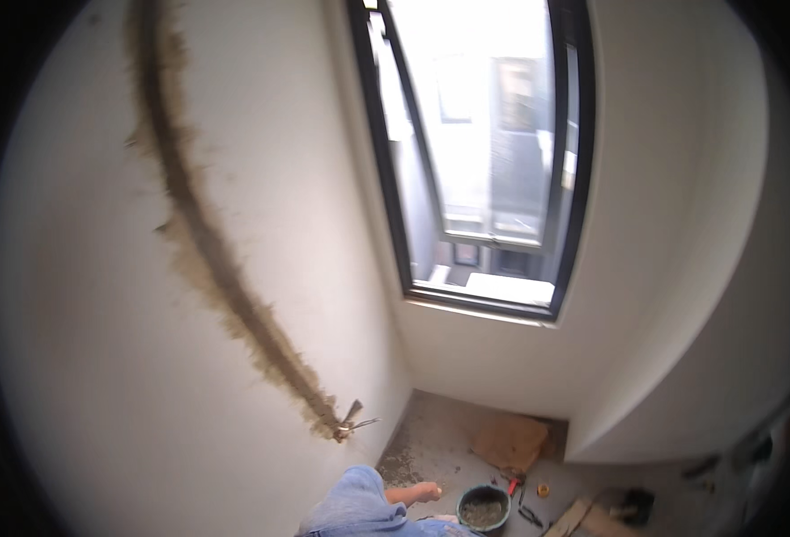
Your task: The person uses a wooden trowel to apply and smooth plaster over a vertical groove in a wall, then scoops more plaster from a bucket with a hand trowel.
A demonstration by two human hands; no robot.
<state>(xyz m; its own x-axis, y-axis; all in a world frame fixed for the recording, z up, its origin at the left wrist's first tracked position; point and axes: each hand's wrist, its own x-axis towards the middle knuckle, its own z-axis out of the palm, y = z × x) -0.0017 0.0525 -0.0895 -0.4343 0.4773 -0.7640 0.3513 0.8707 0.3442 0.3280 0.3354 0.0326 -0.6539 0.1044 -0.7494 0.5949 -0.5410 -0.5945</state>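
At the lower edge, pale blue denim (pixel 355 501) covers my leg, with what looks like a bare foot (pixel 417 492) beside it. A teal bucket (pixel 483 508) of grey mix stands just right of it. A blurred skin-toned shape at the lower right, possibly my right hand (pixel 611 519), is near a wooden board (pixel 569 516) and a black object (pixel 637 507); its fingers cannot be made out. My left hand is out of view.
A long plastered channel (pixel 225 268) runs down the left wall to protruding wires (pixel 355 421). An open dark-framed window (pixel 393 224) is ahead. On the floor lie brown cardboard (pixel 511 438), red-handled and black tools (pixel 513 486), and a small yellow item (pixel 543 490).
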